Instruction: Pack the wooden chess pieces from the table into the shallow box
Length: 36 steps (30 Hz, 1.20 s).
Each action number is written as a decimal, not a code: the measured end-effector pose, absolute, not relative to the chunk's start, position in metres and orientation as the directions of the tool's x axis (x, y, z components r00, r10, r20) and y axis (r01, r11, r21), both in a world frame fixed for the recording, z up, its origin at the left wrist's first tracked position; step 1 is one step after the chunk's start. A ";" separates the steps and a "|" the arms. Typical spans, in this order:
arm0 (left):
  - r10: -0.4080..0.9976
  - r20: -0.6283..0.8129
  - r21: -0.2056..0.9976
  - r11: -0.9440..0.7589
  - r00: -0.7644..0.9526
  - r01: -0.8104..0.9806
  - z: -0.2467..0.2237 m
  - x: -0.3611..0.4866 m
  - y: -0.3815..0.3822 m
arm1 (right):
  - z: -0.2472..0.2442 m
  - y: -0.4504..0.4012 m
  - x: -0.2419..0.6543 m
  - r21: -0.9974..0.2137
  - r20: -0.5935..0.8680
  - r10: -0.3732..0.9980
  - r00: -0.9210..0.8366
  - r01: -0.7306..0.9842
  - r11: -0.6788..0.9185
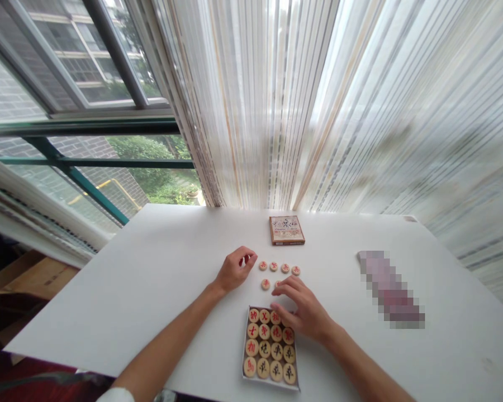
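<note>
Six loose discs [262, 266] (one half-hidden) right of the left hand [237, 269]; one tray [271, 383] showing sixteen by the right hand [308, 312]; one box [287, 230] beyond.

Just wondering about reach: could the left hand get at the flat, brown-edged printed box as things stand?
Probably yes: only bare white tabletop shows between the left hand and the box; the loose round pieces lie off that line.

Bright daylight filters through curtains [255, 111], blurred at right.

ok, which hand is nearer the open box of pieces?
Right. The right hand is at the open box's far right corner; the left hand is apart, beyond its far left corner.
</note>
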<state>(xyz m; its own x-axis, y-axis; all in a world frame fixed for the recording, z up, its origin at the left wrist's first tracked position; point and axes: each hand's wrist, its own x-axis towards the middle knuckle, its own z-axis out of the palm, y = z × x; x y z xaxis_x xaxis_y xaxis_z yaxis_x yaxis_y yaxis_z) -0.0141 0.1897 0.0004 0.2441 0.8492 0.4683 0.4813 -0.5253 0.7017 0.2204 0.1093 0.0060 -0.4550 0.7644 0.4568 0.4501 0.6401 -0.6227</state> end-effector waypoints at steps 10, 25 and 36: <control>0.834 0.449 0.693 -0.551 0.320 0.465 -0.003 -0.003 0.202 | -0.009 0.146 0.244 -0.737 0.497 0.866 0.050 0.551 0.392; 0.744 0.420 0.613 -0.654 0.519 0.443 -0.001 -0.018 0.186 | -0.003 0.162 0.246 -0.689 0.414 0.885 -0.213 0.562 0.458; 0.734 0.245 0.712 -0.580 0.633 0.396 -0.008 -0.020 0.179 | -0.002 0.137 0.227 -0.595 0.436 0.760 -0.483 0.479 0.646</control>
